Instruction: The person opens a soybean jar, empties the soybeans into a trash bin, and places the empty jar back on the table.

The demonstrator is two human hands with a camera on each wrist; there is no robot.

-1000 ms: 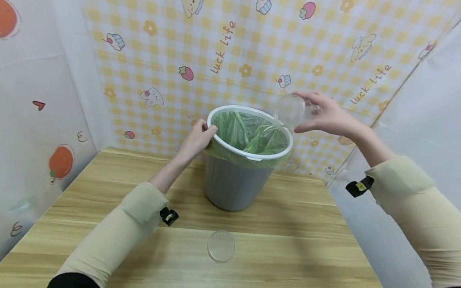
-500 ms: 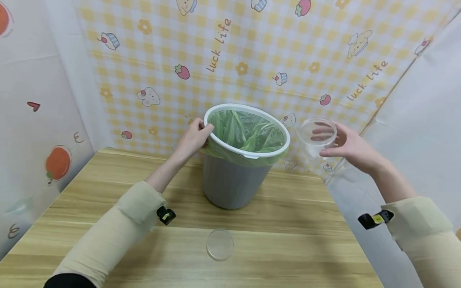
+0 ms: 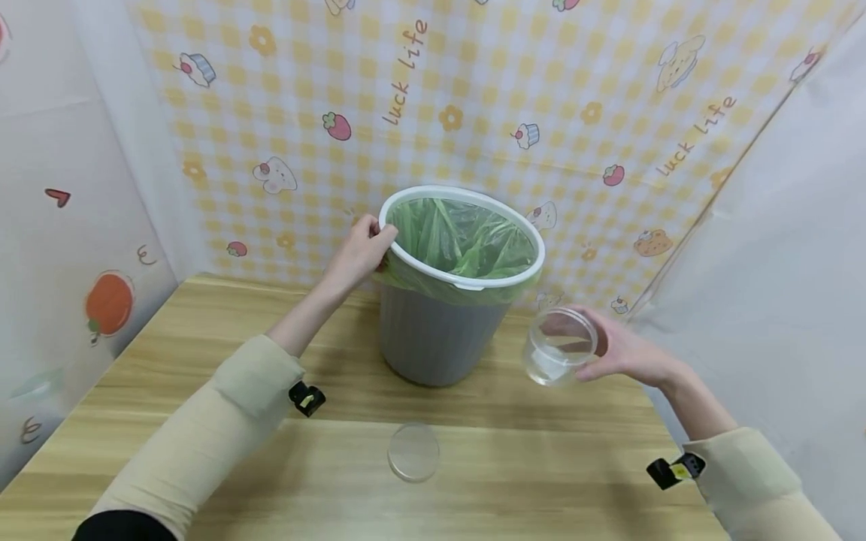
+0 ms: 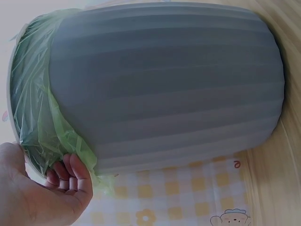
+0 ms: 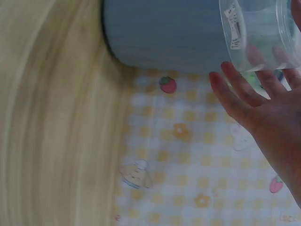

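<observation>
A grey waste bin (image 3: 433,338) with a white rim (image 3: 473,282) and a green plastic liner (image 3: 467,244) stands on the wooden table (image 3: 203,421). My left hand (image 3: 358,252) grips the bin's rim on its left side; in the left wrist view its fingers (image 4: 70,172) curl over the liner (image 4: 37,117) at the edge of the bin (image 4: 178,84). My right hand (image 3: 619,349) holds a clear plastic container (image 3: 558,346) just right of the bin, low over the table. In the right wrist view the fingers (image 5: 244,94) wrap round the container (image 5: 261,33).
A clear round lid (image 3: 413,451) lies flat on the table in front of the bin. A yellow checked backdrop (image 3: 541,90) stands close behind the bin, and white sheets close in both sides. The table's right edge (image 3: 666,443) runs under my right forearm.
My right hand has brought the clear container from above the bin's right rim down and to the right, to just above the table. The left hand has stayed on the rim.
</observation>
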